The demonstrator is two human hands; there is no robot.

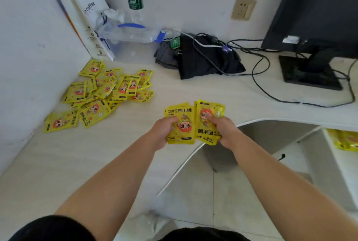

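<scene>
Two packet stacks touch edge to edge: left hand [162,133] curls round the left stack [182,115], right hand [224,130] pinches the right stack [205,134]. Seemingly gathering hand warmers; next comes merging them squarely. The loose pile [104,89] lies well ahead-left.

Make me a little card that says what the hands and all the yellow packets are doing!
left hand: grips the left stack of yellow hand-warmer packets
right hand: grips the right stack, side by side with the other
loose pile: more packets scattered on the desk near the wall
at the back: water bottle, paper bag, monitor
</scene>
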